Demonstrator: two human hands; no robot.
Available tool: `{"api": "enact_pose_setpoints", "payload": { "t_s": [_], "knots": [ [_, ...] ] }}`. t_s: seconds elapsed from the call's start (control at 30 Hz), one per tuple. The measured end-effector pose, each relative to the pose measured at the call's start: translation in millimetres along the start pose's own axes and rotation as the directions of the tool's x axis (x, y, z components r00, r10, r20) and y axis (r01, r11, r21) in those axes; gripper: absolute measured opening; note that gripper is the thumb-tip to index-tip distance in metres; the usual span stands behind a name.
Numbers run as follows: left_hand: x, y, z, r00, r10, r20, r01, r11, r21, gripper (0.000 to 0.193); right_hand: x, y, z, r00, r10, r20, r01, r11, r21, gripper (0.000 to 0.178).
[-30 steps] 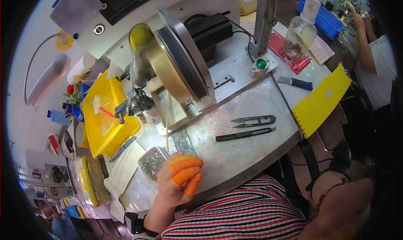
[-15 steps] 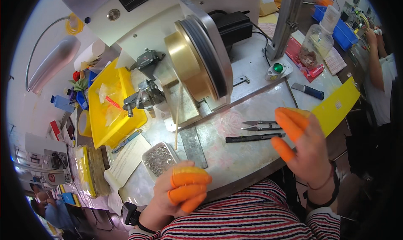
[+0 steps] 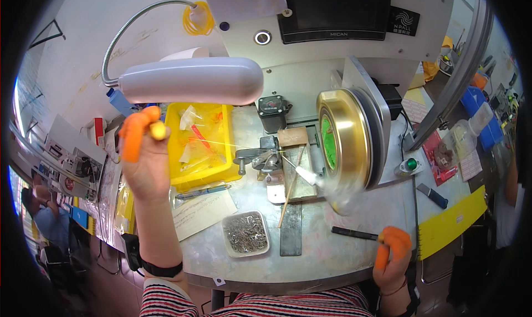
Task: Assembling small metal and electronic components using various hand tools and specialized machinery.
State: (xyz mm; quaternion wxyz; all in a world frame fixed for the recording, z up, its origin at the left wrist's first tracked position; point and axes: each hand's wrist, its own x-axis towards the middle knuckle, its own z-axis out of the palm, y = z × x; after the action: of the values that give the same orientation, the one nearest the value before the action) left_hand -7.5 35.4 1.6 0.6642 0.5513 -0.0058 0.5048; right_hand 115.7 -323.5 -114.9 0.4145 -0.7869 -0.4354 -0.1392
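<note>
My left hand [image 3: 145, 167], in orange finger cots, is raised at the left edge of the yellow bin [image 3: 206, 173]. Its fingers pinch a thin yellow wire [image 3: 216, 143] that runs right to the small metal clamp [image 3: 269, 160]. A yellow tip shows at those fingers. My right hand [image 3: 394, 253], also in orange cots, is curled at the table's front edge, by the end of a black pen-like tool [image 3: 353, 233]; whatever its fingers hold is hidden. A white nozzle [image 3: 307, 176] with a thin needle points at the clamp. Its clear body is smeared, and its support cannot be seen.
A brass spool [image 3: 344, 134] stands right of the clamp. In front are a tray of small metal pieces [image 3: 245, 234], a wooden stick [image 3: 291, 192] and a dark metal strip [image 3: 291, 236]. A lamp [image 3: 191, 79] hangs above the bin. A utility knife [image 3: 432, 195] lies right.
The view has turned. My left hand has risen from beside the tray to the bin, now with the wire. My right hand has lowered and curled. The snips no longer show; the nozzle has appeared.
</note>
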Motion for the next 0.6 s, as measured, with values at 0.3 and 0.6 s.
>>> {"api": "enact_pose_setpoints", "payload": {
  "t_s": [0.3,0.6],
  "knots": [
    [-54,-55,-8,0.957,-0.285,-0.053,0.257,0.751,0.608,0.007,-4,-27,21,0.965,0.044,0.257,-0.107,0.965,0.238,0.007],
    [-95,-39,2,0.898,-0.439,-0.018,0.362,0.716,0.597,0.025,-2,-31,29,0.958,0.066,0.278,-0.134,0.963,0.233,0.005]
  ]
}}
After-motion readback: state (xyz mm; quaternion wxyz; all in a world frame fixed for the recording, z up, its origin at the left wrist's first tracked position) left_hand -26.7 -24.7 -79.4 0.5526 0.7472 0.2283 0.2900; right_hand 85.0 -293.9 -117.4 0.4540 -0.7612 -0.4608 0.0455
